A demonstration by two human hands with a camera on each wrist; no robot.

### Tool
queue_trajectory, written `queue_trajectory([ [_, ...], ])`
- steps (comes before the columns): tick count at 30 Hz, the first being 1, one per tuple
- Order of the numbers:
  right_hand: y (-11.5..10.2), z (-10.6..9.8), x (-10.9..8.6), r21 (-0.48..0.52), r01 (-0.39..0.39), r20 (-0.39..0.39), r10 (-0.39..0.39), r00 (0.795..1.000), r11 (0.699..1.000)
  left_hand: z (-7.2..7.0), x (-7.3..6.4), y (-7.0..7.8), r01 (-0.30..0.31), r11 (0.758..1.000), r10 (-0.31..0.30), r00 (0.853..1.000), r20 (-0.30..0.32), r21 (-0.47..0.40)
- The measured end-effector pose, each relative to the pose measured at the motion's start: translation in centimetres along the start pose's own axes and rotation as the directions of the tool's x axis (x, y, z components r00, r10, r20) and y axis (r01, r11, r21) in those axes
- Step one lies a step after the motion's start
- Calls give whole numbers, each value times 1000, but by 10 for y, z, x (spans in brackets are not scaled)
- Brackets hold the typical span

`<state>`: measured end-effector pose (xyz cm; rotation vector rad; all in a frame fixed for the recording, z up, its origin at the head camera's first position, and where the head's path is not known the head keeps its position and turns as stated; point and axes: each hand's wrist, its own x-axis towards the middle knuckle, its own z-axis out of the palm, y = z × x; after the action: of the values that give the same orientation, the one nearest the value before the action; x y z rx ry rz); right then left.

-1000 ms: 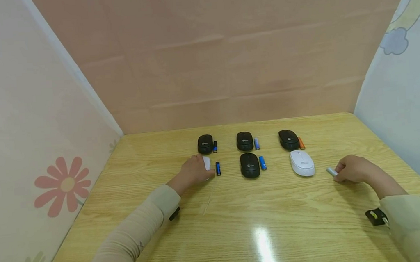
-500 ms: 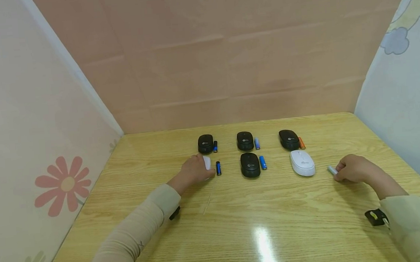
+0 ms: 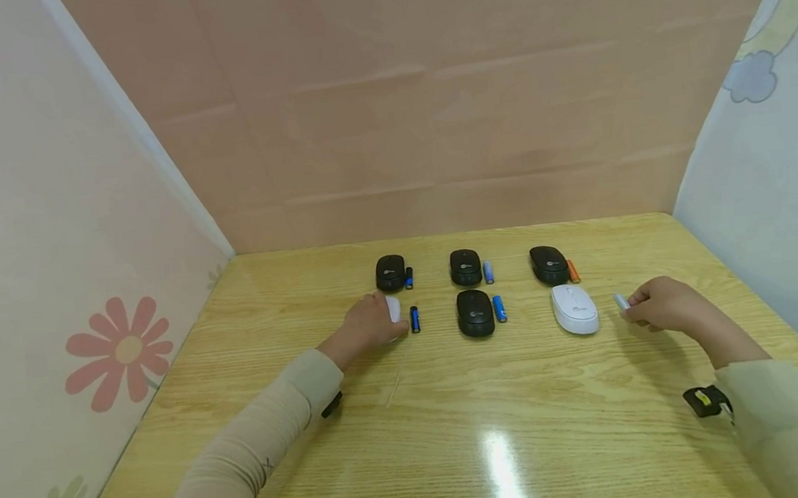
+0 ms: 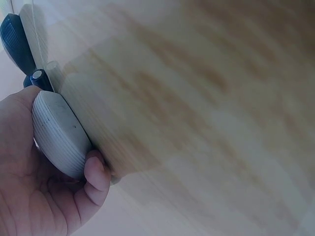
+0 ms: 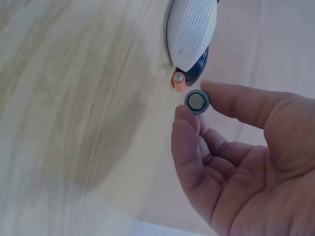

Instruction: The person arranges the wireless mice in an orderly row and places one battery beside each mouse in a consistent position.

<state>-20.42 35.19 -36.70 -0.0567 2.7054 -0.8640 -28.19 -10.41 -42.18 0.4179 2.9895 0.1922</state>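
My left hand point(image 3: 369, 322) grips a white computer mouse point(image 4: 61, 132) by its sides on the wooden table, thumb on one side and fingers curled round the other. Just right of it lies a dark blue battery point(image 3: 415, 320). Over the table's right part, my right hand point(image 3: 667, 304) pinches a pale battery point(image 5: 197, 102) between thumb and fingertips, its flat end facing the wrist camera. A second white mouse point(image 3: 576, 309) sits to the left of that hand, with an orange battery point(image 3: 573, 271) behind it.
Several black mice stand in two rows: back left point(image 3: 390, 273), back middle point(image 3: 466, 267), back right point(image 3: 549, 265) and front middle point(image 3: 475, 313). Blue batteries point(image 3: 500, 309) lie beside some of them. A pinkish backdrop point(image 3: 431, 121) rises behind the table point(image 3: 454, 416).
My right hand has lifted the pale battery and moved slightly back and left, toward the white mouse. The left hand stays in place on its mouse.
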Motion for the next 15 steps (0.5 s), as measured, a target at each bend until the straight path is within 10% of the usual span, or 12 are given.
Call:
queue_trajectory([
  [15,-4,6,17,37,-39,-23,40,999,999,0,-1,0,3,1000,-3,1000,-8,-10],
])
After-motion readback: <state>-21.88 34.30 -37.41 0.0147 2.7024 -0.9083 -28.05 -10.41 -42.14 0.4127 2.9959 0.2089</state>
